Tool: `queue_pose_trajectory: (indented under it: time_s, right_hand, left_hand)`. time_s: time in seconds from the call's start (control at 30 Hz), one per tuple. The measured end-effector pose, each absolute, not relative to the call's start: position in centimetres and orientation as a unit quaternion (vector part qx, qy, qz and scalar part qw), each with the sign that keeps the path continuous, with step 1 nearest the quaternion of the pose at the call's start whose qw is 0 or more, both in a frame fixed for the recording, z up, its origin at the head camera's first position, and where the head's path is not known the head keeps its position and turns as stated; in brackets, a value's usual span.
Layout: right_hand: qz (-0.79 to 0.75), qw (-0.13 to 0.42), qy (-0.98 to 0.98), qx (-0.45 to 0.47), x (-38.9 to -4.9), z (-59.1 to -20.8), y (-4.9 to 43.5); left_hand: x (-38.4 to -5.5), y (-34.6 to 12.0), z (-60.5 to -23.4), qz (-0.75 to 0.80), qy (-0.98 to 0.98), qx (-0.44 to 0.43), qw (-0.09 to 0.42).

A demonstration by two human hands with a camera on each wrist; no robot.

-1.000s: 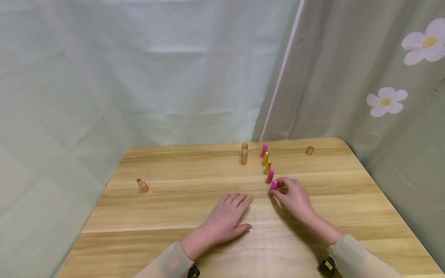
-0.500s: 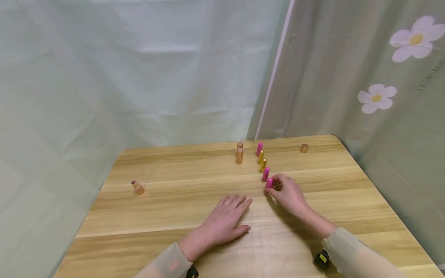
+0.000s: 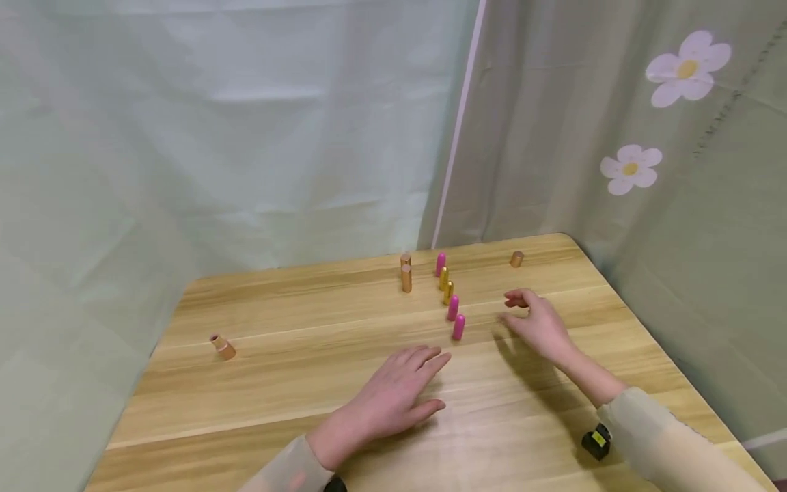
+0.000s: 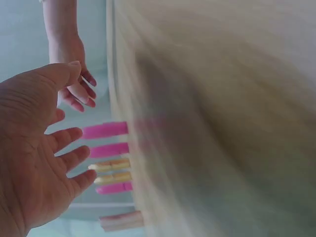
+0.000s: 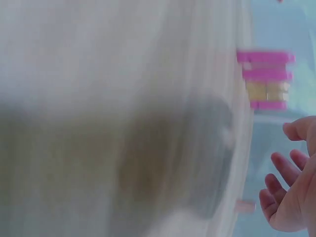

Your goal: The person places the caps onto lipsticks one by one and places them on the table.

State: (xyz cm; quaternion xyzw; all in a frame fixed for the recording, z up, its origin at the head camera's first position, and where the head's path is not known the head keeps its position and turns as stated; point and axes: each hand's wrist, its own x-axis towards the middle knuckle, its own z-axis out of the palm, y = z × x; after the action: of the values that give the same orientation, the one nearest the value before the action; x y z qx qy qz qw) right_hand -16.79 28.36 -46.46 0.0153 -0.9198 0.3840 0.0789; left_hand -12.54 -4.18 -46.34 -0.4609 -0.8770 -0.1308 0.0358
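Note:
Pink and gold bullet-shaped lipstick tubes stand upright in a slanting row on the wooden table [image 3: 295, 389]. Nearest me is a pink lipstick tube [image 3: 458, 328], with another pink lipstick tube [image 3: 453, 308] just behind it. Two gold lipstick tubes [image 3: 448, 293] follow, and a pink lipstick tube [image 3: 440, 264] ends the row. My right hand [image 3: 541, 329] hovers to the right of the nearest tube, its fingers loosely bent and holding nothing. With fingers spread, my left hand [image 3: 396, 393] is low over the table, left of the row, apart from the tubes.
Two copper-coloured tubes [image 3: 406, 279] stand one behind the other, left of the row. An uncapped copper-coloured lipstick tube [image 3: 224, 347] stands at the far left. At the back right sits a short copper-coloured cap [image 3: 517, 259]. A pale curtain [image 3: 277, 137] hangs behind the table.
My right hand has let go of the nearest pink lipstick tube and moved away to the right, leaving it upright. The left hand has barely moved. The head view has turned rightward.

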Motion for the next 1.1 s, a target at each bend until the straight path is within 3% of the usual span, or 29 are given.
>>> queue_pose_trajectory:
  time_s: [0.2,0.53,0.9,1.1]
  right_hand:
    - [0.363,0.117,-0.924,-0.007,-19.0,-45.4,31.5]
    - [0.335,0.113,-0.934,-0.056,-23.2,-45.4,33.7]
    - [0.309,0.075,-0.943,-0.096,-28.2,-46.7,35.2]
    - [0.299,0.076,-0.946,-0.095,-29.1,-48.0,34.8]
  left_hand:
    - [-12.8,-1.5,-44.8,-0.108,-0.856,-0.502,0.054]
    - [-12.6,3.2,-43.6,-0.054,-0.841,-0.533,0.072]
    - [-13.0,7.5,-45.7,-0.047,-0.857,-0.512,0.036]
    - [-12.5,7.8,-46.9,-0.048,-0.861,-0.506,0.027]
